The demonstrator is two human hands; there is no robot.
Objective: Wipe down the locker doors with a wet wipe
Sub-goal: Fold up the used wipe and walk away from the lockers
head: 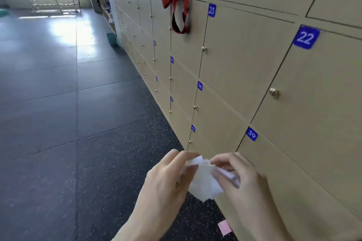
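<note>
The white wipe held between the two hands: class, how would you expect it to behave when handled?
The wipe is probably floppy: it crumples and droops between the left hand and right hand. It looks light, since fingertip pinches seem enough to hold it. It seems unlikely to roll or break.

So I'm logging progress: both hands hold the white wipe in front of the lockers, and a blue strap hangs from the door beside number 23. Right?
Not quite. The head view shows the left hand and right hand holding the white wipe, but the strap beside number 23 is red, not blue.
</note>
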